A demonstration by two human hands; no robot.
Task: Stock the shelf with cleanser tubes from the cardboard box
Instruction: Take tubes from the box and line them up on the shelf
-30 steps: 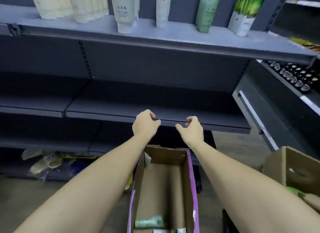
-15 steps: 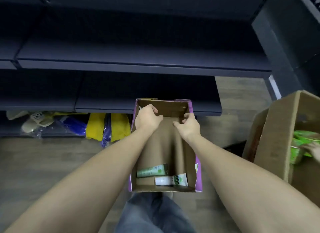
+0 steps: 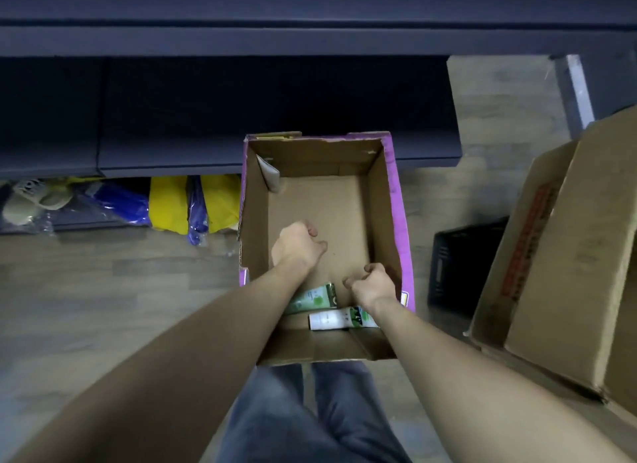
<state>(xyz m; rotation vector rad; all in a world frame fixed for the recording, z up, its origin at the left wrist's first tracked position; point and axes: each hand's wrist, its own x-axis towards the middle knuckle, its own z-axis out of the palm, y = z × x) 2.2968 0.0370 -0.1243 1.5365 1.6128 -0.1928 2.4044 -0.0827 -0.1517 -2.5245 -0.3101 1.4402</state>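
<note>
Both hands hovering inside cardboard box (image 3: 391,200), fingers loosely curled, grip on nothing: left hand (image 3: 299,243) at 12, right hand (image 3: 372,283) just above two cleanser tubes (image 3: 339,318) lying at 6.

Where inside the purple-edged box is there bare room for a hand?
The cardboard box has bare floor from its far wall to the left hand. It is crowded at the near wall: green tube and white tube lie under the right hand.
</note>
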